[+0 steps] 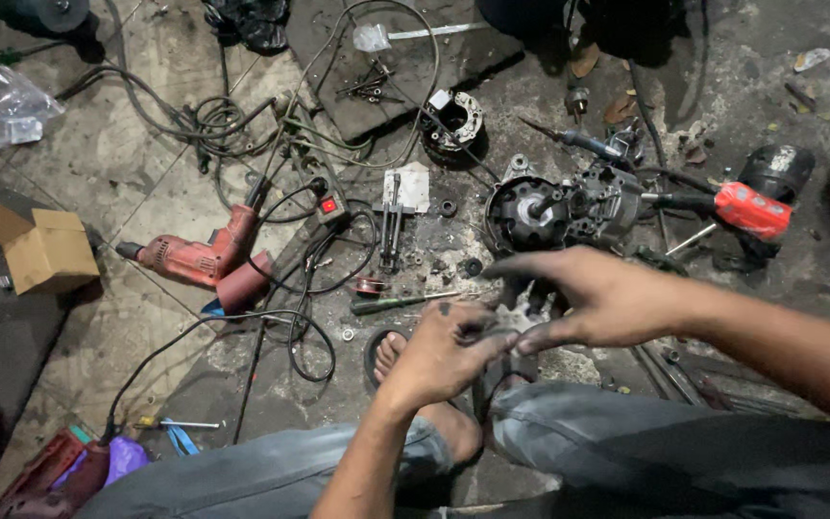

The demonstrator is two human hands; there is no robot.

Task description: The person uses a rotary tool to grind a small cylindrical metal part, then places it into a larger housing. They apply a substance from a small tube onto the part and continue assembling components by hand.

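Above the knees, at 6 o'clock on the floor (146, 183) — left hand (444, 356) curled, fingers pinched on a small grey metal part (516, 327); right hand (607, 298) just at 3 o'clock, fingers spread, fingertip touching it. Long axis indiscernible. Dismantled motor housing (530, 211) at 12 o'clock.

A single head-worn view looks steeply down from above the seated person's knees onto a workshop floor; the left hand (444, 351) and right hand (598, 298) sit close, low in the centre; beyond them the floor recedes towards the top edge; no second view overlaps.
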